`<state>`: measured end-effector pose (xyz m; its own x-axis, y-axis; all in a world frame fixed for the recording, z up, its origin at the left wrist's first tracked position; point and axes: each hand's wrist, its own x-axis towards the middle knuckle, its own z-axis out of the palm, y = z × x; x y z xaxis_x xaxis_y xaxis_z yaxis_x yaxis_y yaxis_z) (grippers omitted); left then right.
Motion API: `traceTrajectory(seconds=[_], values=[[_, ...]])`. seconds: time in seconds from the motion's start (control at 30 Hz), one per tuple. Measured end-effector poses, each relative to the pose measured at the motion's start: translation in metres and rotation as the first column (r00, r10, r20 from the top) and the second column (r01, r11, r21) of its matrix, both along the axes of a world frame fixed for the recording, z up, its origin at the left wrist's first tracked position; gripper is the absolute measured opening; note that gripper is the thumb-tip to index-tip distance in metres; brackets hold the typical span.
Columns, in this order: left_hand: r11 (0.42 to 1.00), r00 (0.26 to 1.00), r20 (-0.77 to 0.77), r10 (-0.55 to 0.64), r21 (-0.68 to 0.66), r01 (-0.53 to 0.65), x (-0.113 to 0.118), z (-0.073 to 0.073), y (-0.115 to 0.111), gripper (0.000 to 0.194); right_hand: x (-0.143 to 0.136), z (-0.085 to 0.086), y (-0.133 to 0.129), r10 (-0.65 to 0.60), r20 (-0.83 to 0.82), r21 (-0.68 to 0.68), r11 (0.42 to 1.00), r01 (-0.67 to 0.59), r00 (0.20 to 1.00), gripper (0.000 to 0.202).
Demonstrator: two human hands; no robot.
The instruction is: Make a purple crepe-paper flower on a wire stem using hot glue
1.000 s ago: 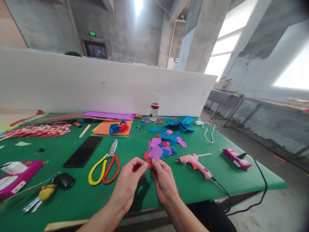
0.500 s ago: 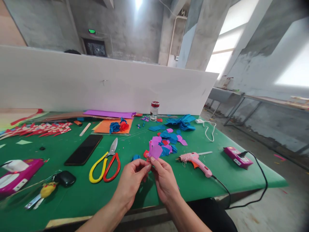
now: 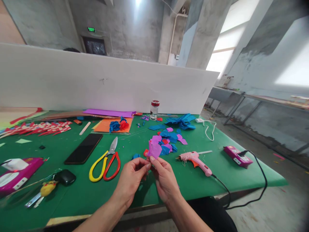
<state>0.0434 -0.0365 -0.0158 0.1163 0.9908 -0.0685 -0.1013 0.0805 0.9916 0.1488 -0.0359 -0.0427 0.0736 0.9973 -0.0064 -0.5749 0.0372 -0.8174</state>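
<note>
Above the front of the table, my left hand (image 3: 132,175) and my right hand (image 3: 164,176) meet at the fingertips. Between them stands a purple paper petal (image 3: 154,150), pinched at its lower end by my right thumb and fingers. My left thumb and fingers are pressed together at the same base; whatever lies inside that pinch is hidden. Just beyond are loose blue paper pieces (image 3: 171,136) and a purple piece (image 3: 182,140). Scissors (image 3: 111,159) with one yellow and one red handle lie left of my hands. A pink glue gun (image 3: 195,161) rests to the right.
A black phone (image 3: 84,149), keys with a yellow charm (image 3: 48,189) and a magenta power strip (image 3: 21,177) lie left. Blue and red paper flowers (image 3: 118,126) sit on orange paper. Farther back are a glass jar (image 3: 154,111) and a white board (image 3: 116,85). Another power strip (image 3: 238,157) lies right.
Very little differs. Both hands keep their pinch at the petal's base, and the petal has shifted only slightly. The things on the table have not moved.
</note>
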Motion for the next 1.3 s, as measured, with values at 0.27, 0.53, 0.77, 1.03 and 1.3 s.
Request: traceTrajectory(seconds=[0.27, 0.53, 0.77, 1.03, 1.3], values=[[1.000, 0.999, 0.054, 0.002, -0.030, -0.001, 0.002, 0.001, -0.004, 0.028, 0.000, 0.002, -0.003, 0.009, 0.051, 0.023, 1.000, -0.010, 0.999, 0.023], [0.991, 0.994, -0.015, 0.109, 0.082, -0.108, -0.016, 0.005, 0.013, 0.020, 0.011, 0.007, -0.001, -0.065, 0.188, 0.063, 0.997, 0.054, 0.980, 0.020], [0.973, 0.989, -0.005, -0.145, 0.179, 0.144, -0.029, 0.011, 0.023, 0.020, 0.003, 0.010, -0.009, 0.091, 0.169, 0.036, 0.995, -0.098, 0.981, 0.024], [0.979, 0.968, 0.166, -0.188, 0.112, 0.171, -0.030, 0.012, 0.020, 0.020, 0.001, 0.008, -0.010, 0.149, 0.123, -0.004, 0.989, -0.149, 0.981, 0.029], [0.982, 0.982, 0.088, -0.165, 0.103, 0.156, -0.027, 0.009, 0.020, 0.020, 0.004, 0.008, -0.009, 0.152, 0.097, 0.012, 0.988, -0.154, 0.984, 0.025]])
